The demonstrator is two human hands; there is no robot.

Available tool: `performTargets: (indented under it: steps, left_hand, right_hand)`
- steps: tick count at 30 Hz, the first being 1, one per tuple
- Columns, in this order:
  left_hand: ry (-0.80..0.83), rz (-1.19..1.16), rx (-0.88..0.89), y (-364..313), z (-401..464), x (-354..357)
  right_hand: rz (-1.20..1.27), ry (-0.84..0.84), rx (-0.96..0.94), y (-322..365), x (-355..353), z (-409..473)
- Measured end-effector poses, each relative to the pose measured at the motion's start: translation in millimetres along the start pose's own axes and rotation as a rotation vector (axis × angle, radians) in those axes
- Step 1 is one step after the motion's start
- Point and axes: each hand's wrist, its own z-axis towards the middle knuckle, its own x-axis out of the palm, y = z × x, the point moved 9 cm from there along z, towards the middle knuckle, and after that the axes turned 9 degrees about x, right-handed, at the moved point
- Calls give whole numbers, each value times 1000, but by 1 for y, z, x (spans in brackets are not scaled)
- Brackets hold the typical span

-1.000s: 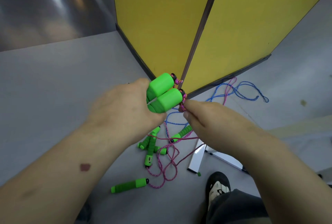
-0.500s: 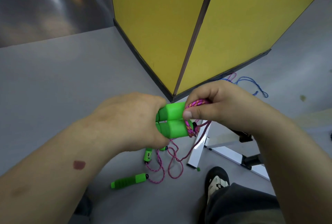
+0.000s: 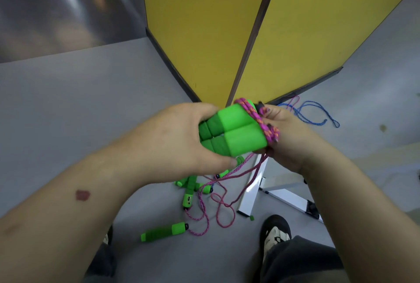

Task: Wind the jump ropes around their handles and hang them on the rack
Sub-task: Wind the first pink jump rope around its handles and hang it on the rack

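Note:
My left hand (image 3: 181, 137) grips two green foam jump-rope handles (image 3: 234, 130) held side by side, their ends pointing right. A pink rope (image 3: 256, 116) lies in a couple of turns around those ends. My right hand (image 3: 288, 137) pinches the pink rope against the handle ends, and loose strands hang from it down to the floor. On the floor below lie more green handles (image 3: 193, 185), one apart (image 3: 163, 231), with tangled pink rope (image 3: 218, 205). A blue rope (image 3: 313, 114) lies by the yellow panels.
Two tall yellow panels (image 3: 204, 32) with dark edges stand straight ahead on the grey floor. A white metal frame foot (image 3: 252, 191) lies on the floor under my right hand. My shoe (image 3: 275, 232) is near it. No rack hooks are in view.
My right hand has carried the pink rope over the handle ends and down their right side, adding a turn. Both hands and the handles have tilted and risen slightly.

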Motion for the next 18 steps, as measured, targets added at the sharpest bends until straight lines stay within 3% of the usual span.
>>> performTargets:
  steps: [4, 9, 18]
  left_hand:
    - [-196, 148, -99, 17, 2, -19]
    - [-261, 386, -228, 31, -2, -29]
    - [-62, 537, -226, 34, 0, -12]
  right_hand:
    - [-354, -40, 43, -6, 10, -2]
    - [-841, -66, -11, 15, 19, -17]
    - [-735, 49, -69, 32, 22, -31]
